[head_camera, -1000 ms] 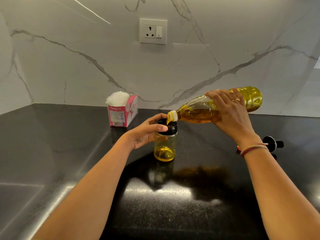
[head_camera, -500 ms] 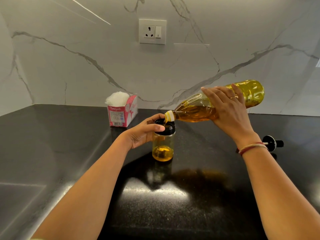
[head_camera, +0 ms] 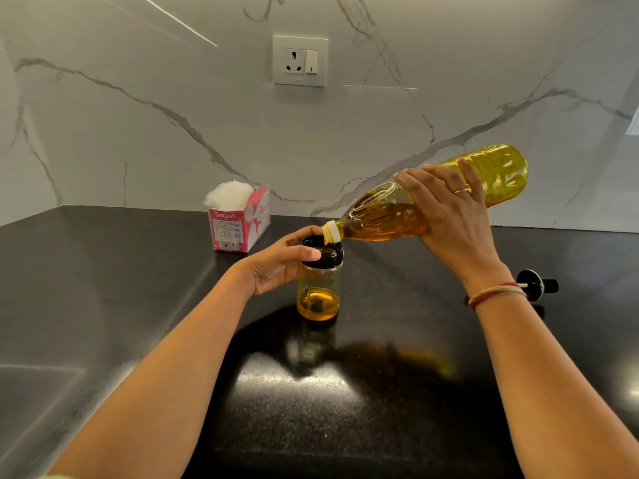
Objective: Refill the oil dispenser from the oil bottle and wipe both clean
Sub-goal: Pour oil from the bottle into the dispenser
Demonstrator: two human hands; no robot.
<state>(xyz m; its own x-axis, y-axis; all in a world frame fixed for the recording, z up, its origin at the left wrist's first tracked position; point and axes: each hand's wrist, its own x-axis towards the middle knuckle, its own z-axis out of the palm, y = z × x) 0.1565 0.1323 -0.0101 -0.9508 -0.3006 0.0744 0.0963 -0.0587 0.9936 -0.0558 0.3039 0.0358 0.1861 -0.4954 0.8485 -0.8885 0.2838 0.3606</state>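
A small clear oil dispenser point(head_camera: 318, 288) with a black collar stands upright on the black counter point(head_camera: 103, 288), golden oil filling its lower part. My left hand point(head_camera: 276, 264) grips its neck from the left. My right hand point(head_camera: 449, 216) holds the yellow plastic oil bottle point(head_camera: 498, 174) tilted, mouth down-left, its white neck ring right over the dispenser's opening. Oil lies along the lower side of the bottle.
A pink tissue box point(head_camera: 238, 219) with white tissue sticking out stands behind the dispenser to the left. The dispenser's black spout cap point(head_camera: 536, 283) lies on the counter at the right, behind my right wrist. A wall socket point(head_camera: 300, 60) sits on the marble backsplash.
The bottle's base has risen, so it tilts more steeply toward the dispenser. The oil level in the dispenser is slightly higher. My left hand keeps its grip.
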